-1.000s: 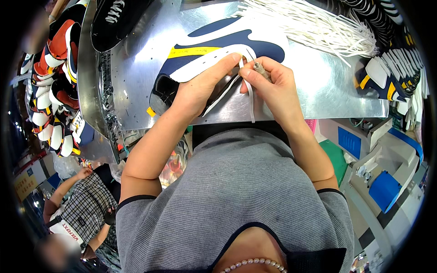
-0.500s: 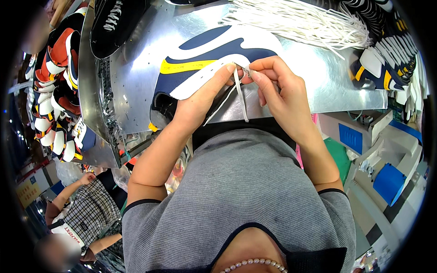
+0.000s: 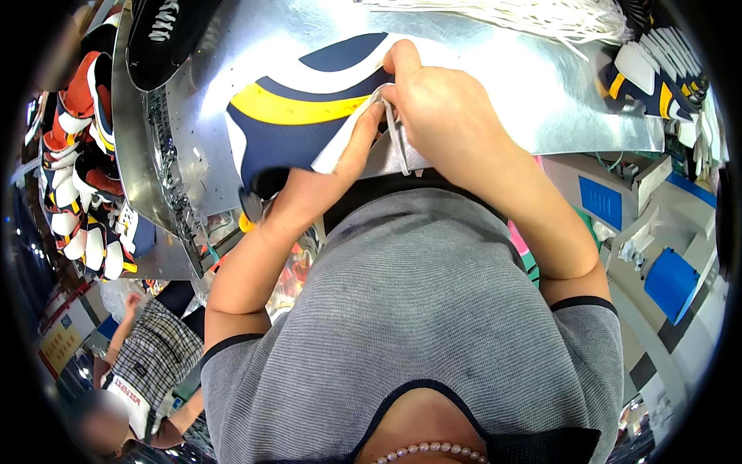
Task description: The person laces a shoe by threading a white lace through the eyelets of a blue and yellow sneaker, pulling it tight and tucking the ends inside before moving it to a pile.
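A flat shoe upper point(image 3: 297, 139) in navy, white and yellow lies on the metal table in front of me. My left hand point(image 3: 321, 185) is closed on its white eyelet strip, the thumb pressed along the near edge. A white shoelace point(image 3: 398, 143) runs through the front of that strip and its loose end hangs toward my body. My right hand point(image 3: 448, 104) is closed over the front of the strip, knuckles up, pinching the shoelace. Its fingertips are mostly hidden, with one finger bent over the upper's white toe part.
White laces point(image 3: 510, 17) lie bundled at the table's far side. A black shoe point(image 3: 170, 39) stands far left. Uppers are stacked on the left point(image 3: 77, 185) and right point(image 3: 657, 81). Past the metal table's point(image 3: 572, 116) near right edge is a grey and blue machine point(image 3: 668, 278). Another person point(image 3: 158, 340) is lower left.
My right hand has turned over and moved left and away from me, now covering the front of the eyelet strip. The upper has shifted a little left; my left hand still grips it.
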`<state>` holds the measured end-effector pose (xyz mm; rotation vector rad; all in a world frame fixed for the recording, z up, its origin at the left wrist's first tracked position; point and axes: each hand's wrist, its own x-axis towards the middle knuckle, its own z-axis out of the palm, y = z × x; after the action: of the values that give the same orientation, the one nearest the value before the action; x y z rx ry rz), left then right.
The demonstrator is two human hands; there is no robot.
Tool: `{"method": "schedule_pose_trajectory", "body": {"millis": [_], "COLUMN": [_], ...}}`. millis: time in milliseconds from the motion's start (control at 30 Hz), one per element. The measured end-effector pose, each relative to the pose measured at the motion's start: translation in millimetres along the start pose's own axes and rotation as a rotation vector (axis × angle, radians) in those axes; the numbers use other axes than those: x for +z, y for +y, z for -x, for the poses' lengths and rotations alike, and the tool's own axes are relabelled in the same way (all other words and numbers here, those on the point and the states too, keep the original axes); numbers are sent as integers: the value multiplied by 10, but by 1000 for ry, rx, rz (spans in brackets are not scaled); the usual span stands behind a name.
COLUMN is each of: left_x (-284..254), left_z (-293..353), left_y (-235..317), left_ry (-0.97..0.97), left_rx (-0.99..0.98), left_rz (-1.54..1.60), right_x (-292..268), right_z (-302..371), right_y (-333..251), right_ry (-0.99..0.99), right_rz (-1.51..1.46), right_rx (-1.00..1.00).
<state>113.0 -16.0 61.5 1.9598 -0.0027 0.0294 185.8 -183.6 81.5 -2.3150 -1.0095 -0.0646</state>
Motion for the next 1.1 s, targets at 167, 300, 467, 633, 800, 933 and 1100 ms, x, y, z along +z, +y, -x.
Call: {"method": "schedule_pose_trajectory", "body": {"millis": [167, 300, 467, 633, 800, 933, 1100], "left_x": [-356, -340, -396, -570, -456, -397, -411], "left_z": [-96, -156, -220, -254, -51, -111, -208], "left_y": [34, 188, -161, 78, 128, 188, 288], "left_ry": [0, 19, 145, -122, -8, 114, 205], "left_rx": [-278, -288, 5, -265, 49, 169, 296], "left_rz": [413, 287, -115, 98, -577, -639, -650], "right_x": [-624, -261, 39, 35, 84, -29, 191], "right_z": [102, -51, -100, -229, -122, 29, 16], "right_y": [247, 488, 360, 383, 540, 318, 164], "right_ry": [3, -53, 131, 208, 417, -38, -178], "right_rz": [-237, -840, -958, -1085, -1004, -1009, -1052], "right_rx": [276, 586, 500, 659, 581, 616, 399]}}
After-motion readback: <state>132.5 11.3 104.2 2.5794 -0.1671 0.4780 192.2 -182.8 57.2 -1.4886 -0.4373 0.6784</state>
